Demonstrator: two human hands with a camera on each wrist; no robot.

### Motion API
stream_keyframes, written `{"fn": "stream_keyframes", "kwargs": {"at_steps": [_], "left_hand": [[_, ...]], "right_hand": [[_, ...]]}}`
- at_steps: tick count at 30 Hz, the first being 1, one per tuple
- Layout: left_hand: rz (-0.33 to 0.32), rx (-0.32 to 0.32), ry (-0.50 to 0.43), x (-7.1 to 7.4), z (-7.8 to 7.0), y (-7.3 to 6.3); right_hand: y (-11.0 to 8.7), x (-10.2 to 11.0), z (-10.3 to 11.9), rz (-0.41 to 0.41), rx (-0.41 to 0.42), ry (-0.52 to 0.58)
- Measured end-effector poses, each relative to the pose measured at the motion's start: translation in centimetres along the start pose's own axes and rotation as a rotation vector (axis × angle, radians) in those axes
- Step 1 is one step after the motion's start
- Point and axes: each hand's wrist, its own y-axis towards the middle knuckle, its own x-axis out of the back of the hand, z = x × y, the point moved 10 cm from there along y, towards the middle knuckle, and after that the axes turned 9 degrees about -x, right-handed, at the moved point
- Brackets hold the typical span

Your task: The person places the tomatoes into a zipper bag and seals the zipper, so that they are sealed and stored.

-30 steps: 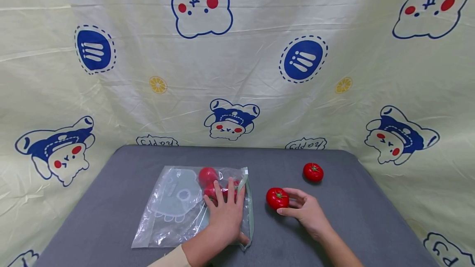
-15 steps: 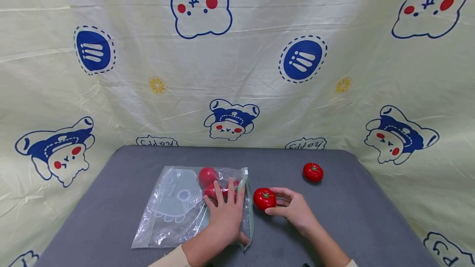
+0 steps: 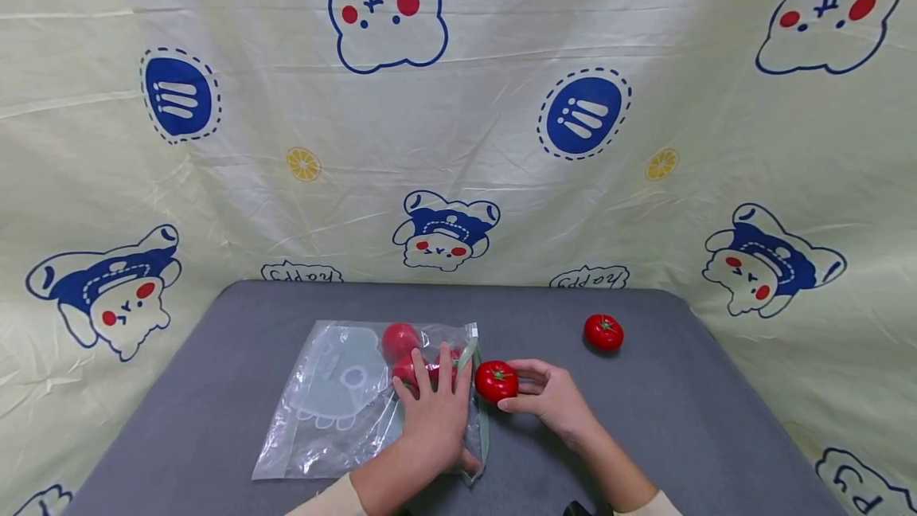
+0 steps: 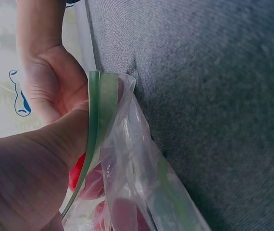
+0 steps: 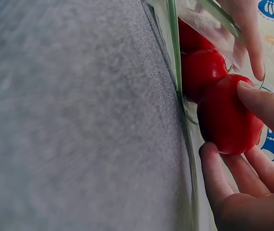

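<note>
A clear zip bag (image 3: 308,428) with a green-edged mouth lies on the grey table, its mouth to the right. Red tomatoes (image 3: 399,341) sit inside near that mouth. My left hand (image 3: 433,420) rests at the mouth, fingers straight and spread; its thumb shows through the plastic in the left wrist view. With thumb and fingertips my right hand (image 3: 555,403) pinches a red tomato (image 5: 228,115) with a green top, right at the bag's mouth. In the right wrist view it appears to touch a tomato (image 5: 202,72) inside the bag.
Another tomato (image 3: 603,333) lies at the table's back right. The grey table (image 3: 645,412) ends at a printed curtain (image 3: 501,118) behind. A small dark object (image 3: 575,509) shows at the bottom edge beside the right sleeve.
My right hand has carried its tomato leftward, from beside the bag up to its mouth. The left hand, the bag and the back tomato stay where they were.
</note>
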Motion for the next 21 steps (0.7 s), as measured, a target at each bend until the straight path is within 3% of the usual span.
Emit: {"fn": "stream_keyframes", "kwargs": {"at_steps": [21], "left_hand": [[-0.011,-0.017,0.004,0.14,-0.11,-0.02]], "right_hand": [[0.43,-0.47,0.05,0.027,-0.009,-0.023]]}}
